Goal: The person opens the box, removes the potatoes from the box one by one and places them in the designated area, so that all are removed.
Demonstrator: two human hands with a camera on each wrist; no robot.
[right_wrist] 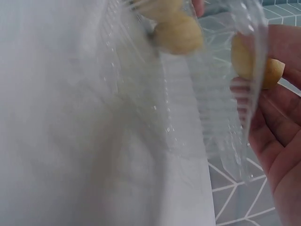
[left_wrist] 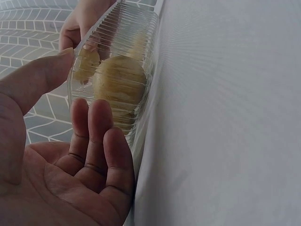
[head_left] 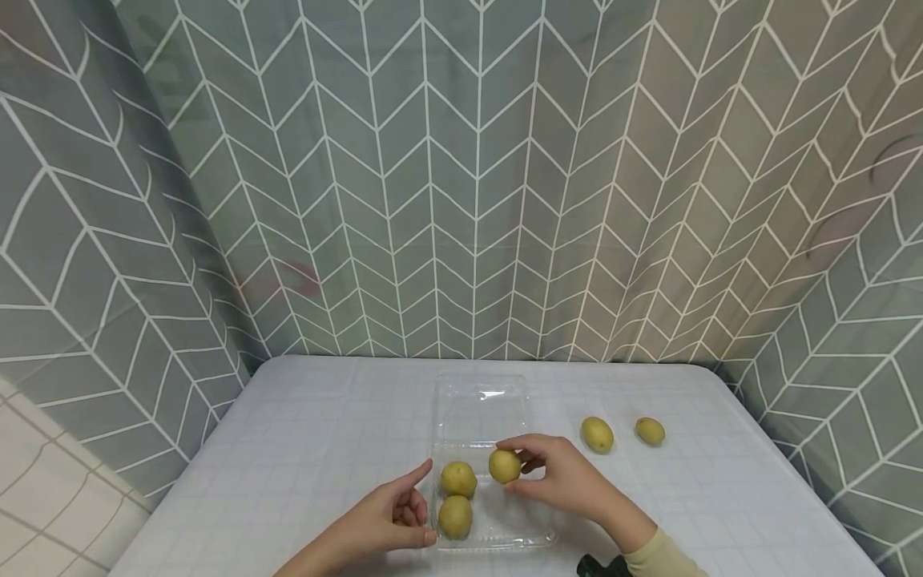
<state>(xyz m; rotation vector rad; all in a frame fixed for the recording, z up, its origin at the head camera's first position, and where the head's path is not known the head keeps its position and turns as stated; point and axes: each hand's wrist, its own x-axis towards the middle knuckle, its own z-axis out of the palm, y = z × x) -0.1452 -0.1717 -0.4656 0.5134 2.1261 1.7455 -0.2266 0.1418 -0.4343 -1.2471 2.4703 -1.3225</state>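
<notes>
Down at the near edge there is a dark thing (head_left: 604, 567) beside the right sleeve (head_left: 663, 557); I can't tell what it is. Next comes the left hand (head_left: 385, 517), by the left wall of the clear box (head_left: 515, 522). Its fingers are loosely bent and hold nothing, and one tip touches, or nearly touches, the box edge. Just inside that wall sit two yellow fruits, a near fruit (head_left: 456, 518) and a far fruit (head_left: 458, 479), one behind the other.

The right hand (head_left: 566, 478) pinches a third fruit (head_left: 505, 466) between thumb and fingers, over the far part of the box. I can't tell if it touches the bottom. The step now looks like putting this fruit in. The next move seems to need a gentle lowering beside the far fruit, then letting go.

Past that, the clear lid (head_left: 479, 409) lies back on the white desk (head_left: 324, 433). To the right, a bigger loose fruit (head_left: 597, 435) and a smaller loose fruit (head_left: 650, 431) wait, apart from each other.
</notes>
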